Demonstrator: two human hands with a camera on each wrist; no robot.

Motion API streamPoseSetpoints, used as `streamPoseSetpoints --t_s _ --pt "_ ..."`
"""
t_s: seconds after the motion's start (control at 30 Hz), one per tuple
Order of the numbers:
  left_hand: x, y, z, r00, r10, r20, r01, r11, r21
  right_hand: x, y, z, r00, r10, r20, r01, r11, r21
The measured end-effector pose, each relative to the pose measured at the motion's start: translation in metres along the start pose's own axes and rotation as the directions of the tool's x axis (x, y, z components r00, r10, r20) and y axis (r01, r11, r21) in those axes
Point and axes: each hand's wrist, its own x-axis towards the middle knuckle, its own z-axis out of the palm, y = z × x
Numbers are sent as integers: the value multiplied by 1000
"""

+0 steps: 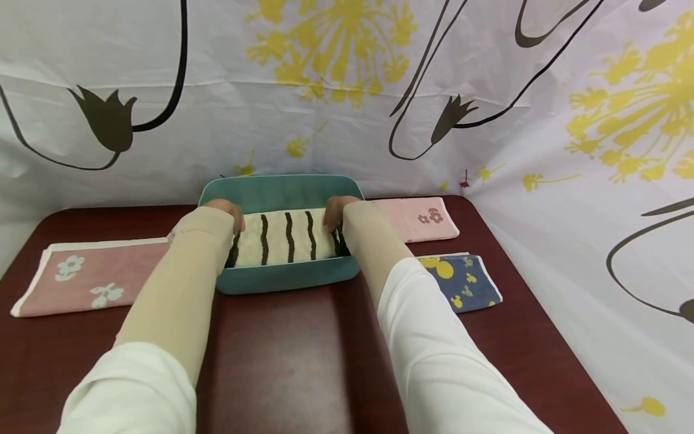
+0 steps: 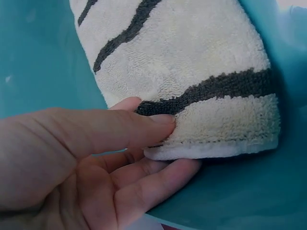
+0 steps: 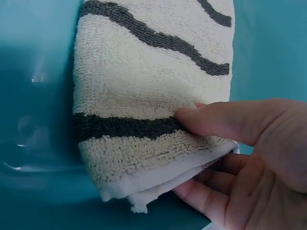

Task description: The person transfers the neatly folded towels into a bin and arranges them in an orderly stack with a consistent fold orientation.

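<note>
One folded cream terry towel with wavy dark stripes [image 1: 276, 238] lies inside a teal rectangular basin with rounded corners [image 1: 287, 278], stretched lengthwise between its left and right ends. The left hand [image 1: 230, 211] pinches the towel's left end, with the thumb on top beside a dark stripe and the fingers under the pale hem. The right hand [image 1: 337, 210] pinches the opposite end in the same manner, its thumb pressed on the upper face near a stripe and its fingers beneath the layered white hem, where they are partly hidden. The hands are well apart, with most of the striped face showing between them. Whether the towel's underside touches the basin floor cannot be told. The basin stands near the far edge of a dark reddish-brown bench [image 1: 282, 367]. Left of it lies a folded dusty-pink towel with a white border and pale flower motifs [image 1: 130, 277], its inner end covered by the left arm. Right of the basin lies a folded light-pink towel with mauve flowers [image 1: 403, 220]; nearer the person is a folded navy cloth with yellow shapes [image 1: 468, 286], partly behind the right arm. White fabric printed with yellow bursts and dark tulips [image 1: 325, 141] hangs behind the bench.
</note>
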Motion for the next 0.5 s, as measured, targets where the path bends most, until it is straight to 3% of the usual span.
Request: streamPoseSetpoints --t_s 0.1,0.27,0.4,0.5 --pt "-5 0 4 1000 12 -21 -12 1000 -8 -4 -3 2 1000 5 -11 -5 1000 -8" --pt "-14 7 11 994 -26 -106 23 999 -27 -9 -5 5 999 21 -48 -21 1000 11" --pt "-19 10 11 992 -24 -124 26 999 19 -10 -6 6 998 31 -63 -30 999 17" --pt "-19 10 12 991 -23 -135 24 1000 2 -12 -7 7 997 31 -64 -30 999 11"
